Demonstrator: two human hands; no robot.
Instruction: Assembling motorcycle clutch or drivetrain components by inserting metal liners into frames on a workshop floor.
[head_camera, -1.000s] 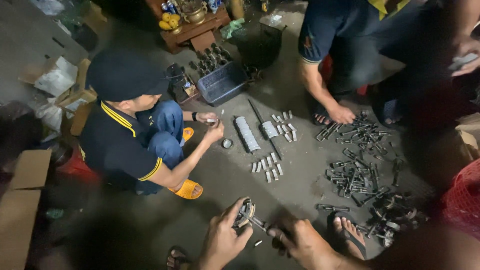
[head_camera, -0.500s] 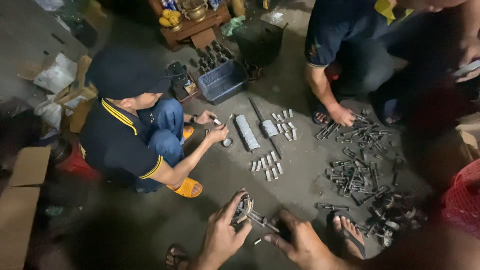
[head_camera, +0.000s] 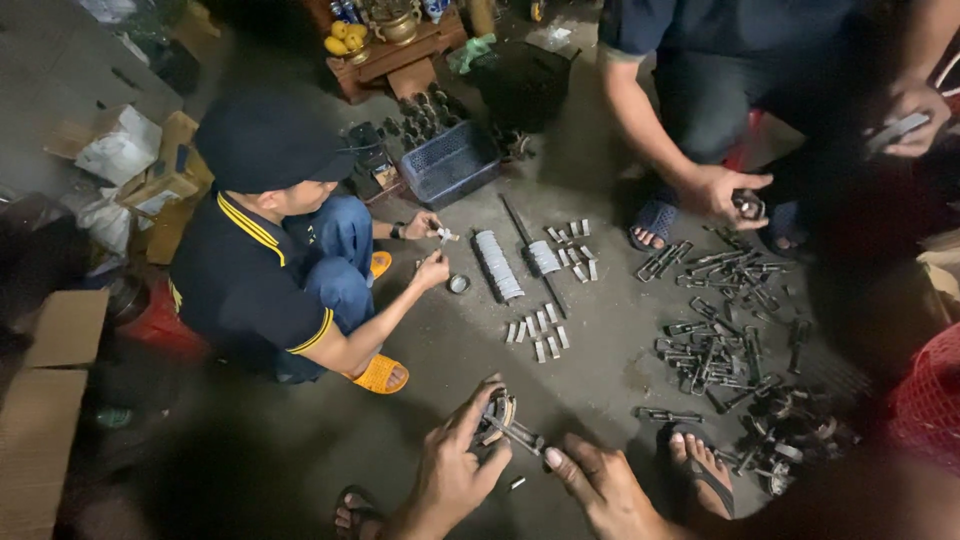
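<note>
My left hand (head_camera: 452, 472) grips a small round metal part (head_camera: 497, 413) with a thin metal arm (head_camera: 522, 437) sticking out toward the right. My right hand (head_camera: 602, 487) lies just right of that arm, fingers bent, thumb tip close to its end; whether it touches the arm I cannot tell. Both hands hover low over the concrete floor (head_camera: 600, 360). A tiny loose metal piece (head_camera: 516, 484) lies on the floor between them.
A crouching person in a black cap (head_camera: 262, 140) handles small parts beside rows of short metal pieces (head_camera: 538, 336). Another person's hand (head_camera: 722, 192) holds a part above a heap of dark metal clips (head_camera: 722, 322). A blue crate (head_camera: 450, 163), cardboard boxes (head_camera: 50, 400) and my sandalled foot (head_camera: 700, 470) surround them.
My hands have stayed over the same part, the right thumb closing in on the metal arm. The crouching person's hands shifted slightly; the other person's hand lifted from the floor with a part.
</note>
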